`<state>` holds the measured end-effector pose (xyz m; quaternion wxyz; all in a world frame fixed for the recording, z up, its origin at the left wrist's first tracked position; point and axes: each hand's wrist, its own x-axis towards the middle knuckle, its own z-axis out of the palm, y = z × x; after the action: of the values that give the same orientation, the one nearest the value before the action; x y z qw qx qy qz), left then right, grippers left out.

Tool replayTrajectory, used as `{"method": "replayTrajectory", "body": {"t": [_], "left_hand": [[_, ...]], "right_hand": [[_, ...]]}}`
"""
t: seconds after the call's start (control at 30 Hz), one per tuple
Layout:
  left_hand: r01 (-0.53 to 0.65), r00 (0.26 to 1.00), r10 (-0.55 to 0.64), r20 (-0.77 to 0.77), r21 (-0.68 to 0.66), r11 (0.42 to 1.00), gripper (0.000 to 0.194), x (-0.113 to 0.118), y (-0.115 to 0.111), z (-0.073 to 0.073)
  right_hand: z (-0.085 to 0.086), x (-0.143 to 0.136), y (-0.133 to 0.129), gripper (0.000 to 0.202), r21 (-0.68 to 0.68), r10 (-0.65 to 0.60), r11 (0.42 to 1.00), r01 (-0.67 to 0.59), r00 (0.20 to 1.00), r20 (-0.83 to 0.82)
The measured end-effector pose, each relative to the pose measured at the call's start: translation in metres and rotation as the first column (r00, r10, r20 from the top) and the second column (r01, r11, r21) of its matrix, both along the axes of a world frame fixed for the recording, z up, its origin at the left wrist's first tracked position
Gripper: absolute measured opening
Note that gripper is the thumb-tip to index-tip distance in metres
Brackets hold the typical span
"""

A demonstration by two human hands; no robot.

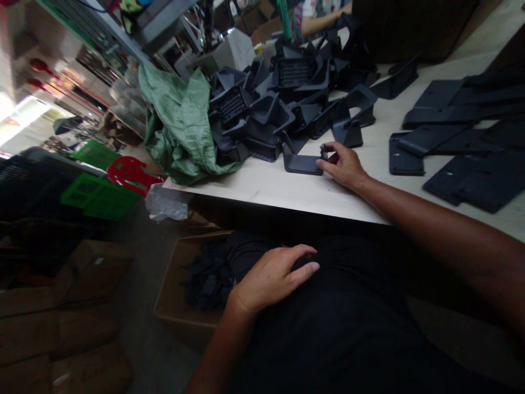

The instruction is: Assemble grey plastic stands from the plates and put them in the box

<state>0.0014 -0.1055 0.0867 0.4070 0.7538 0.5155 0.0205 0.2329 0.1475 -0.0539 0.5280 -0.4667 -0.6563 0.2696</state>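
My right hand (344, 166) pinches the right end of a dark plastic bracket-like part (302, 163) at the table's front edge. This part has a flat middle and upturned ends, and its base rests on or just above the pale tabletop (262, 183). Resting on my dark-clothed thigh, my left hand (273, 274) holds nothing, its thumb and fingers apart. Beyond the right hand lies a heap of similar black moulded parts (270, 109), some with slotted grilles. Flat black plates (447, 139) lie in overlapping stacks to the right.
A green woven sack (176, 126) sits at the table's left end. Below, an open cardboard box (168, 284) holds dark pieces. Closed cartons (86, 273), green crates (98, 197) and a red plastic stool (133, 172) stand left. Another person's arm (322, 24) shows behind the heap.
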Motion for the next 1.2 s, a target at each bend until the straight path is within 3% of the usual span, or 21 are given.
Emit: {"method": "replayTrajectory", "body": {"t": [0.13,0.33,0.4,0.47,0.6,0.83,0.93,1.0,1.07,1.13,1.2], "left_hand": [[-0.037,0.999,0.040,0.034,-0.083,0.996,0.041,-0.016,0.005,-0.003],[-0.243,0.962,0.252,0.102,-0.093,0.966,0.040,-0.048,0.019,-0.006],[-0.289,0.941,0.303,0.151,-0.109,0.951,0.042,-0.057,0.026,-0.009],[-0.318,0.919,0.339,0.201,-0.133,0.939,0.044,-0.062,0.034,-0.015],[-0.358,0.885,0.384,0.261,-0.142,0.923,0.051,-0.061,0.056,-0.028],[-0.350,0.822,0.406,0.398,-0.208,0.913,0.066,-0.037,0.115,-0.035],[-0.444,0.722,0.493,0.486,-0.222,0.868,0.080,-0.024,0.150,-0.042],[-0.519,0.614,0.530,0.585,-0.207,0.829,0.088,-0.013,0.173,-0.050],[-0.569,0.477,0.534,0.698,-0.217,0.793,0.081,0.000,0.192,-0.056],[-0.623,0.319,0.536,0.781,-0.254,0.740,0.065,0.010,0.204,-0.059],[-0.700,0.150,0.564,0.812,-0.315,0.641,0.053,0.014,0.209,-0.058]], "right_hand": [[0.003,-0.001,0.000,0.049,-0.022,0.001,1.000,-0.001,1.000,0.004],[-0.001,-0.003,0.002,0.045,0.003,-0.025,1.000,0.025,0.999,-0.021],[-0.002,-0.004,0.004,0.044,-0.011,-0.030,1.000,0.029,0.996,-0.085],[0.000,-0.006,0.006,0.046,-0.098,-0.038,0.995,0.014,0.968,-0.249],[0.010,-0.012,0.009,0.045,-0.264,-0.084,0.962,-0.069,0.847,-0.525],[0.025,-0.011,0.003,0.037,-0.353,0.031,0.873,-0.337,0.760,-0.649],[0.030,-0.010,-0.003,0.035,-0.354,0.125,0.819,-0.452,0.742,-0.659],[0.032,-0.011,-0.007,0.035,-0.351,0.186,0.794,-0.497,0.748,-0.637],[0.032,-0.013,-0.009,0.035,-0.353,0.234,0.786,-0.507,0.774,-0.588],[0.030,-0.012,-0.009,0.035,-0.347,0.232,0.822,-0.451,0.823,-0.519],[0.032,-0.005,-0.007,0.034,-0.309,0.159,0.896,-0.318,0.881,-0.446]]}}
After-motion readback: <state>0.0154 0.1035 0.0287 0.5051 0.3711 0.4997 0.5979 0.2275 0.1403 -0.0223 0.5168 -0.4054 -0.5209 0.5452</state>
